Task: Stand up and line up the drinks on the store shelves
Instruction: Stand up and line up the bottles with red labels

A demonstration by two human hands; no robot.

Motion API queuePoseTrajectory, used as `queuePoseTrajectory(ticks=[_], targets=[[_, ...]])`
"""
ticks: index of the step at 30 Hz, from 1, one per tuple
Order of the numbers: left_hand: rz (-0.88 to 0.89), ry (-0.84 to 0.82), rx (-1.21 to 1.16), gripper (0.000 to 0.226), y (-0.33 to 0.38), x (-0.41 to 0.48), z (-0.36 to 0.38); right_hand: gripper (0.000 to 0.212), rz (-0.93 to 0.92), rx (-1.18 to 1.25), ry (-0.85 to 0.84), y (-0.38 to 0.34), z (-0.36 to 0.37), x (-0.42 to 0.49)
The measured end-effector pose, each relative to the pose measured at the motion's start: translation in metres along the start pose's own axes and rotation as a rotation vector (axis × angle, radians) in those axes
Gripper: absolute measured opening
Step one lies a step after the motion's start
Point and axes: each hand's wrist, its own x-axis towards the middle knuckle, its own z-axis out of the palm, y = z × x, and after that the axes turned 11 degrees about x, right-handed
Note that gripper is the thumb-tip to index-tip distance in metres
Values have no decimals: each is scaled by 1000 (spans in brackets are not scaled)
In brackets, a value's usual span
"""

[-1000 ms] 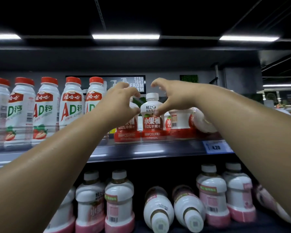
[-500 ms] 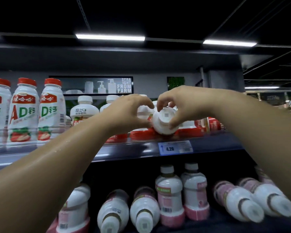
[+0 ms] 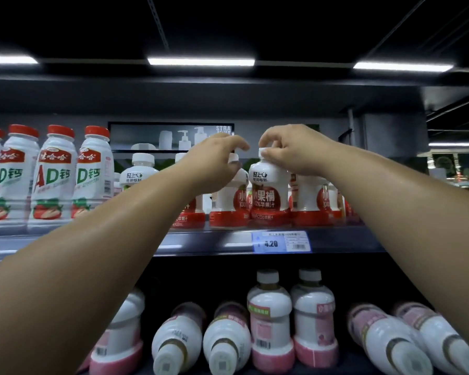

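On the upper shelf [image 3: 214, 244] stands a row of squat white bottles with red bases. My right hand [image 3: 290, 148] pinches the white cap of one upright apple juice bottle [image 3: 268, 193] at the front. My left hand [image 3: 214, 161] curls over the neck of the neighbouring red-based bottle [image 3: 229, 201], hiding its cap; the grip looks closed on it. More of these bottles [image 3: 313, 201] stand to the right and one [image 3: 138, 171] to the left. On the lower shelf, several pink-based bottles [image 3: 225, 345] lie on their sides, and two [image 3: 271, 320] stand upright.
Tall white AD drink bottles [image 3: 52, 177] with red caps stand in a row at the left of the upper shelf. A blue price tag [image 3: 280, 242] reading 4.20 sits on the shelf edge. A dark ceiling with light strips is above.
The bottle my right hand held tipped toward me, base out, now stands upright on the upper shelf. Both hands have risen to the bottle tops, and the view has shifted left.
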Motion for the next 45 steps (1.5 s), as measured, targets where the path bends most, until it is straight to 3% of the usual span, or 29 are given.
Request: queuePoseTrajectory(ticks=[7, 9, 12, 17, 22, 26, 31, 38, 45], targets=[[-134, -198, 124, 30, -3, 28, 8, 28, 101, -68, -66, 9, 12, 14], [-124, -213, 120, 26, -6, 30, 7, 38, 105, -51, -58, 8, 12, 11], [-92, -284, 45, 42, -13, 31, 2, 61, 108, -86, -78, 8, 14, 8], [-85, -396, -108, 49, -30, 37, -9, 50, 137, 39, -180, 6, 6, 11], [-52, -399, -30, 62, -32, 36, -9, 82, 119, -118, -179, 4, 13, 11], [-34, -453, -79, 70, -37, 31, -14, 73, 79, -99, -157, 5, 15, 9], [-22, -352, 64, 78, -31, 23, -11, 78, 95, -171, -158, 6, 14, 7], [-5, -389, -124, 76, -41, 19, -15, 67, 66, -147, -128, 11, 19, 11], [-21, -420, -84, 79, -38, 19, -14, 58, 28, -145, -146, 11, 19, 0]])
